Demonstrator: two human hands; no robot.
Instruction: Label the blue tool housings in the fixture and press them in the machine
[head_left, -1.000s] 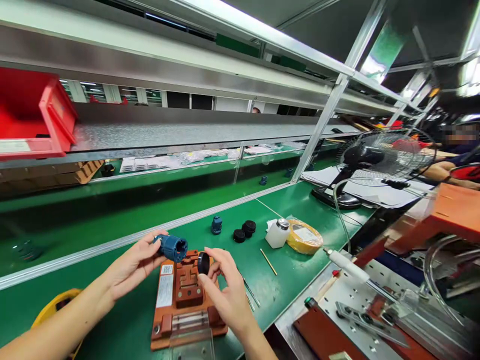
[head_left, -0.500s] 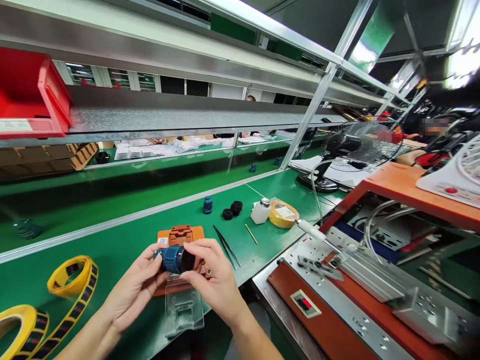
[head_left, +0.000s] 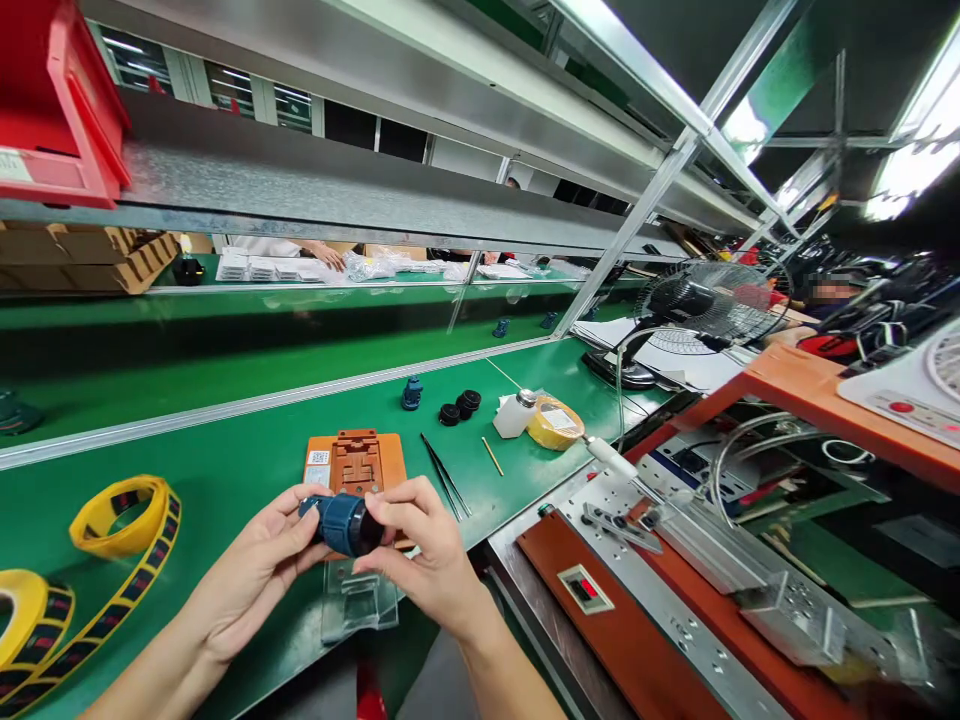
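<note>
A dark blue cylindrical housing [head_left: 339,524] lies on its side between my hands, above the workbench. My left hand [head_left: 259,560] is closed round its narrower left end. The fingers of my right hand [head_left: 424,550] pinch the black round cap [head_left: 370,528] at its right end; whether the cap is turning I cannot tell. Behind and below the housing rests an orange fixture [head_left: 394,460] with a recessed middle. A clear plastic flap [head_left: 358,605] extends from its near side. Black tweezers [head_left: 444,478] lie right of the fixture.
Farther back stand a small blue housing [head_left: 411,393], black caps [head_left: 459,407], a white bottle [head_left: 514,414] and a yellow tape roll [head_left: 555,425]. A label reel [head_left: 124,515] lies left. A metal machine [head_left: 622,600] occupies the right. Across the bench shows another person's hand [head_left: 326,255].
The camera view has tilted and shifted slightly. Both my hands keep their hold, and the black cap stays at the housing's right end. A co-worker's hand has appeared across the bench.
</note>
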